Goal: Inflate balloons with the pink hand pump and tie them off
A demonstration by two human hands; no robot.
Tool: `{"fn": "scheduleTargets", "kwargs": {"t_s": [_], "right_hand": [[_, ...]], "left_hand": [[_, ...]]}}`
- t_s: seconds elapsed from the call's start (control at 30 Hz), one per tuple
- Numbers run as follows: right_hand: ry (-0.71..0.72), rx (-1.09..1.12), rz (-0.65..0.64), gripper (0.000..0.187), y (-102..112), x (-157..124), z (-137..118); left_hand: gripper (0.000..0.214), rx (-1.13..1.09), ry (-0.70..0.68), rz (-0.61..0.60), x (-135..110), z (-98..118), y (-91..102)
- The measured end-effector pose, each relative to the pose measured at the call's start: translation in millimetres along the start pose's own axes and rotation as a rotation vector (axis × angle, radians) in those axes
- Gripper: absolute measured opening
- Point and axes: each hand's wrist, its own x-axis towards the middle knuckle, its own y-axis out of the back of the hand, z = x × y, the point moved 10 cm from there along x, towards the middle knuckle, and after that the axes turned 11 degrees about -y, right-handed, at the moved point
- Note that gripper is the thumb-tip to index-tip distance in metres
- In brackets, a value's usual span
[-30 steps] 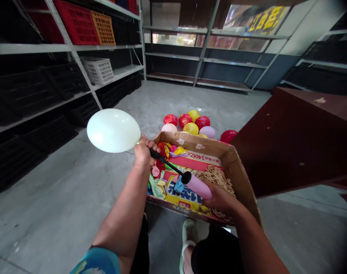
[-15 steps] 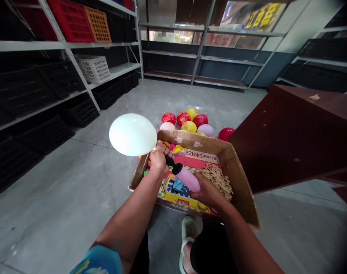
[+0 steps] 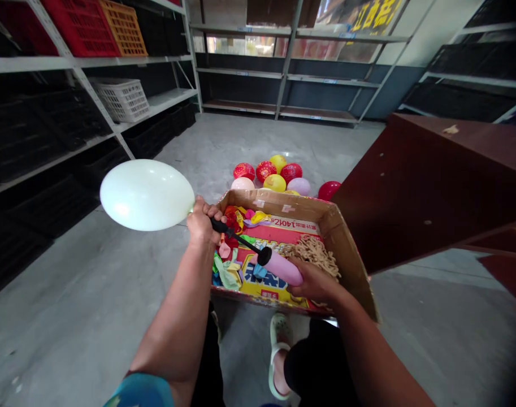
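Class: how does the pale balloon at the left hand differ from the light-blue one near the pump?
The pale balloon is swollen and smooth; the light-blue balloon is limp. The pale one looks far larger than the light-blue one. The left hand holds the pale one's neck end; the light-blue one lies in the cardboard box.

Pale metal shelves (image 3: pixel 29 64) line the left of the grey floor (image 3: pixel 113 305). Dark red furniture (image 3: pixel 393 198) stands at right. Bright windows (image 3: pixel 260 45) show behind the far rack (image 3: pixel 285 70).
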Motion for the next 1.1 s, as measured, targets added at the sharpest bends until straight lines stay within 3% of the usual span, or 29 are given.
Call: {"fn": "scheduleTargets", "kwargs": {"t_s": [0.3, 0.4, 0.5, 0.67, 0.77, 1.1], "right_hand": [[-0.007, -0.014, 0.098, 0.044, -5, 9, -19], [-0.002, 0.012, 0.097, 0.042, -7, 9, -21], [0.025, 0.037, 0.082, 0.037, -4, 8, -21], [0.036, 0.044, 0.035, 0.034, 4, 3, -10], [0.018, -0.002, 0.013, 0.038, 4, 1, -2], [-0.031, -0.038, 0.082, 0.043, -7, 8, -10]], "left_hand": [[0.044, 0.088, 0.091, -0.082, -30, -52, -15.1], [0.046, 0.094, 0.116, -0.101, -34, -61, -17.4], [0.045, 0.074, 0.108, -0.085, -29, -51, -16.4], [0.043, 0.030, -0.008, -0.026, -12, -6, -12.1], [0.043, 0.020, -0.031, -0.003, -5, 4, -8.0], [0.044, 0.068, 0.078, -0.040, -21, -41, -9.2]]}}
